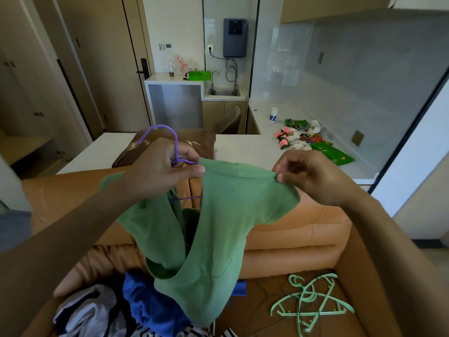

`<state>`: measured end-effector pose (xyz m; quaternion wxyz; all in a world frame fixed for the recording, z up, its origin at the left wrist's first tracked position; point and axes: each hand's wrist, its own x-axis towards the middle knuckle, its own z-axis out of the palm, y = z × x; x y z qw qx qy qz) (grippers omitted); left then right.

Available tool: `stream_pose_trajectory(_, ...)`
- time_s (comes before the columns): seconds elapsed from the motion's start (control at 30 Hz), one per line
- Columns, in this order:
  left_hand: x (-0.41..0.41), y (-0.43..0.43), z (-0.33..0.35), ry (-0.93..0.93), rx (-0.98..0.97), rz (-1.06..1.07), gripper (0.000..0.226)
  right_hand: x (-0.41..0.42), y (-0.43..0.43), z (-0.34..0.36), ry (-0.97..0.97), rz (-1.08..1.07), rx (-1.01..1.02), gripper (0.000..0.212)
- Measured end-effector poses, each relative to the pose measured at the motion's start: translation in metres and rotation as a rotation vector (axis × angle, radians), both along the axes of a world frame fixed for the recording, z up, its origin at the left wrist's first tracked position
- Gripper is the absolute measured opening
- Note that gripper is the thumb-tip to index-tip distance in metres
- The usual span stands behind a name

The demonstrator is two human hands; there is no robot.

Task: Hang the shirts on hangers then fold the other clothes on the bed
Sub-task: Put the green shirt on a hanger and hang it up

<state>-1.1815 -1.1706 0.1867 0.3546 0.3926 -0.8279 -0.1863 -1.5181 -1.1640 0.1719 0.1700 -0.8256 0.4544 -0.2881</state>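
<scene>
Our left hand [167, 166] curls tight round the neck of the purple hanger [175, 147] and the collar of the green shirt [218, 227], held up dead centre. Our right hand [315, 178] pinches the shirt's shoulder edge at 3 o'clock. Loose clothes [92, 310] lie on the sofa [291, 229] at 7 o'clock, green hangers [313, 302] at 5.

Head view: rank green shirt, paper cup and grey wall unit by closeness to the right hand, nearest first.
1. Green shirt, pinched by the right hand.
2. Paper cup, on the counter beyond the sofa.
3. Grey wall unit, above the far sink.
</scene>
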Motion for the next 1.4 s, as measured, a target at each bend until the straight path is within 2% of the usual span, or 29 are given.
stream_pose_trajectory(0.1,-0.002,0.000,0.002,0.036,-0.006,0.027,0.007,-0.015,-0.002,0.001,0.217,-0.048,-0.011,0.021)
stream_pose_trajectory(0.2,-0.014,0.001,0.004,0.020,-0.022,0.022,0.008,0.012,0.001,0.008,0.087,0.033,-0.039,0.034)
stream_pose_trajectory(0.3,-0.024,0.001,0.007,0.024,-0.041,0.009,0.007,0.052,0.003,0.010,0.068,0.136,-0.096,0.015)
stream_pose_trajectory(0.37,-0.018,0.002,0.011,0.033,-0.065,0.003,0.001,0.057,0.000,0.008,0.006,0.145,-0.141,0.018)
stream_pose_trajectory(0.5,0.015,-0.005,0.011,-0.205,-0.275,0.063,0.036,0.043,-0.007,0.015,-0.082,0.097,-0.160,0.017)
stream_pose_trajectory(0.63,0.053,-0.012,-0.001,-0.342,-0.301,0.126,0.037,0.022,-0.012,0.026,-0.119,0.041,-0.183,0.016)
stream_pose_trajectory(0.8,0.072,-0.010,-0.002,-0.283,-0.343,0.158,0.038,0.002,-0.018,0.034,-0.116,0.021,-0.217,0.018)
stream_pose_trajectory(0.93,0.076,-0.003,0.003,-0.207,-0.397,0.214,0.028,-0.021,-0.025,0.038,-0.182,0.023,-0.225,0.025)
stream_pose_trajectory(1.03,0.088,-0.002,-0.001,-0.181,-0.348,0.269,0.037,-0.034,-0.023,0.044,-0.198,0.031,-0.223,0.023)
stream_pose_trajectory(1.13,0.097,-0.004,-0.003,-0.232,-0.246,0.287,0.045,-0.038,-0.021,0.046,-0.184,0.024,-0.221,0.023)
stream_pose_trajectory(1.27,0.054,0.003,0.014,-0.236,-0.381,0.257,0.042,-0.026,-0.021,0.046,-0.161,0.036,-0.223,0.022)
stream_pose_trajectory(1.4,0.007,-0.001,0.014,-0.306,-0.391,0.201,0.029,-0.015,-0.015,0.047,-0.149,0.031,-0.176,0.016)
